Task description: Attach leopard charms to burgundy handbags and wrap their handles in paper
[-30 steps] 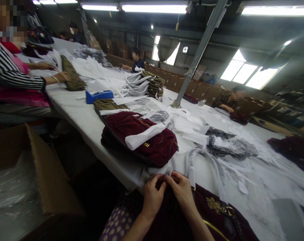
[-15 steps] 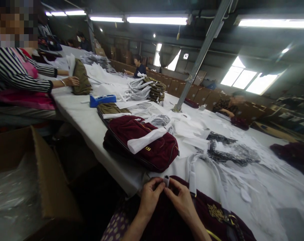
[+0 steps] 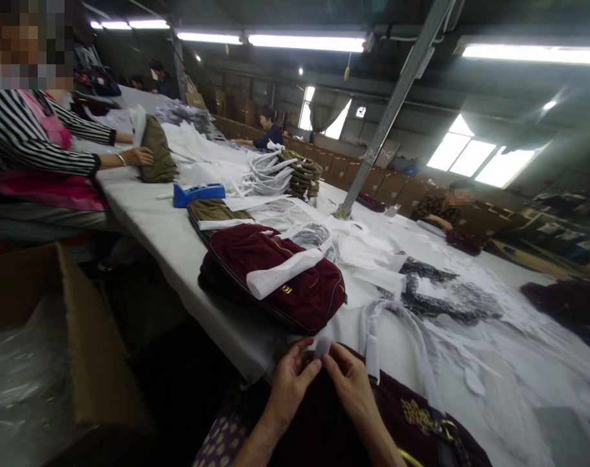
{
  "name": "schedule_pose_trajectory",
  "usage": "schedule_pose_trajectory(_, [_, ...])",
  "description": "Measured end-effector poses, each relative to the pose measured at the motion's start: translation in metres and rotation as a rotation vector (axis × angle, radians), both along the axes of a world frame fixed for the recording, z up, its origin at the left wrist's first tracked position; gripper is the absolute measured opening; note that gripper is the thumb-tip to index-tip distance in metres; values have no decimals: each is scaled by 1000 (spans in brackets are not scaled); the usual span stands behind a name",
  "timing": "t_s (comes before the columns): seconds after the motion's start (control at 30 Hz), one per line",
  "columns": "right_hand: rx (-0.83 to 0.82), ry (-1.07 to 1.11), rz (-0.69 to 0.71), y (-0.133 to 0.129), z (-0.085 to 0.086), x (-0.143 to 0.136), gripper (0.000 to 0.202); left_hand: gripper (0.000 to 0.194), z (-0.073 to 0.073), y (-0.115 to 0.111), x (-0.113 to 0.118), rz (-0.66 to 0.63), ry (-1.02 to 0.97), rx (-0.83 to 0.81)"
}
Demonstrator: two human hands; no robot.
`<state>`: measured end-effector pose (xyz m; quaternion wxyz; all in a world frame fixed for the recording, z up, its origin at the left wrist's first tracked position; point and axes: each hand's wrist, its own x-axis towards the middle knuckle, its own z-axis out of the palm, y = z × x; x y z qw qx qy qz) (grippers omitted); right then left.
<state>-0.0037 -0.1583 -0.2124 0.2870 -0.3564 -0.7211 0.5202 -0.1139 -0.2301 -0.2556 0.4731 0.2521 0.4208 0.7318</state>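
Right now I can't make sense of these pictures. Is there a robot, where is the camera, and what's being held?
There is no robot here, just a person working with bare hands. Every picture comes from one camera worn on that person's head, looking forward and down.

The left hand and right hand hold a small pale strip between them, over a dark red bag; what the strip is made of is hard to tell.

On the white-covered table are another red bag, a blue tape holder and a stack of olive bags. The striped sleeve at the far left belongs to somebody else.
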Motion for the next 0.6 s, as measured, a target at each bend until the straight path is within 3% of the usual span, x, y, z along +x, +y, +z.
schedule_pose_trajectory(0.13, [-148,95,37,0,-4,0,35,40,-6,4,-1,49,54,-89])
schedule_pose_trajectory(0.27, [-61,31,62,0,-6,2,31,30,-15,9,-1,123,147,-175])
schedule_pose_trajectory(0.4, [9,-41,-14,2,-7,4,34,21,-19,9,0,213,275,-187])
schedule_pose_trajectory(0.5, [-11,-57,-47,3,-4,3,38,19,-17,7,0,212,348,-169])
schedule_pose_trajectory(0.6, [9,-78,8,2,3,-1,37,17,-12,6,2,198,395,-157])
